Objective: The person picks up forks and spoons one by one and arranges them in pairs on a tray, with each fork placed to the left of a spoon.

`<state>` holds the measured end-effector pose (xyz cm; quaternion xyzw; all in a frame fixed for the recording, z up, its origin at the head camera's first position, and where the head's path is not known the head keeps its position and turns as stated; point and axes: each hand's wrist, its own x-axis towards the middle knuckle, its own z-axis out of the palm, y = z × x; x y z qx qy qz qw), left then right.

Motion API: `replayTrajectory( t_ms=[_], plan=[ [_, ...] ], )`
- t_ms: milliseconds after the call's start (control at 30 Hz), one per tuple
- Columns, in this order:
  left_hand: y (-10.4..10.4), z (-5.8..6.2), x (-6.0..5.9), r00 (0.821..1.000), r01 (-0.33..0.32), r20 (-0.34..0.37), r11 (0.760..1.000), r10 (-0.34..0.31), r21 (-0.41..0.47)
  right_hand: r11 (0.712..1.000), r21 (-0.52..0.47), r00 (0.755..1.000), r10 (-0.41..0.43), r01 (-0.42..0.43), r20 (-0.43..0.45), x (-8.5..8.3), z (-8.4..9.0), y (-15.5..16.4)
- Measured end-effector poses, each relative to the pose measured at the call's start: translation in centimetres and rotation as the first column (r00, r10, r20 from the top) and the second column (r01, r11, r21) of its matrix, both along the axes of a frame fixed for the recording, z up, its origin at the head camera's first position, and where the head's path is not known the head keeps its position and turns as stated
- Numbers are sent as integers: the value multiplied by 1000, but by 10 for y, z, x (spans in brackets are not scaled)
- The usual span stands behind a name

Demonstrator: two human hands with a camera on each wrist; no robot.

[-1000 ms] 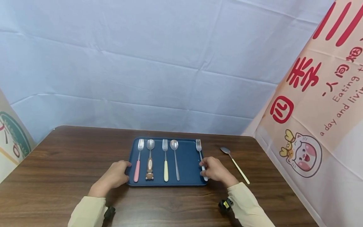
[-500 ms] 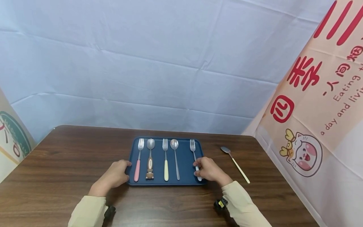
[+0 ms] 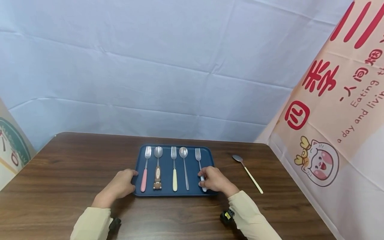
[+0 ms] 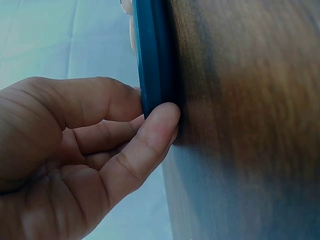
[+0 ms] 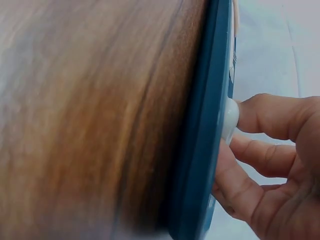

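A blue tray [image 3: 192, 173] lies on the wooden table with several pieces of cutlery side by side. My left hand [image 3: 127, 182] grips the tray's left edge, and in the left wrist view my left hand [image 4: 135, 112] pinches the rim [image 4: 152, 60] between thumb and fingers. My right hand [image 3: 209, 180] holds the handle of a white-handled fork [image 3: 198, 158], the rightmost piece on the tray. The right wrist view shows the fork's white handle end [image 5: 230, 117] between the fingers of my right hand [image 5: 250, 145], above the tray rim [image 5: 205, 125].
On the tray, left to right, lie a pink-handled fork [image 3: 145, 170], a bear-handled spoon [image 3: 157, 166], a cream-handled fork [image 3: 174, 170] and a steel spoon [image 3: 184, 166]. A cream-handled spoon [image 3: 247, 171] lies on the table right of the tray. Cloth backdrops stand behind and at the right.
My right hand has slid the white-handled fork leftward from the tray's right edge toward the steel spoon. The left hand has stayed on the tray's left edge.
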<state>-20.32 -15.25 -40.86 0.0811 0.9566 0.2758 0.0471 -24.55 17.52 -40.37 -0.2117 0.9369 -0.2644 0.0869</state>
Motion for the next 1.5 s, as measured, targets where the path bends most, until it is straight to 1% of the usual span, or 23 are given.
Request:
replayTrajectory(
  t_ms=[133,367,667,933,1100,1300,1500],
  plan=[
    [0,0,0,1000,-1,-5,1000,1,0,1000,0,1000,8,-8,-1,-1,1,-3],
    [0,-1,1,1000,1,7,1000,-1,4,999,-36,998,19,-17,57,-1,0,-9],
    [0,2,1,1000,5,5,1000,-5,2,999,-35,998,42,-40,54,-2,-1,-7],
    [0,3,1,1000,0,4,1000,0,-1,998,-38,997,43,-41,59,-3,0,-7],
    [1,2,1,1000,-4,14,1000,4,-1,998,-38,996,44,-42,79,-3,2,-5],
    [1,2,1,1000,-1,5,1000,1,1,997,30,995,69,-71,72,-4,10,-2],
    [0,3,2,1000,3,2,1000,-3,7,985,119,990,117,-126,84,-1,19,0]
  ],
)
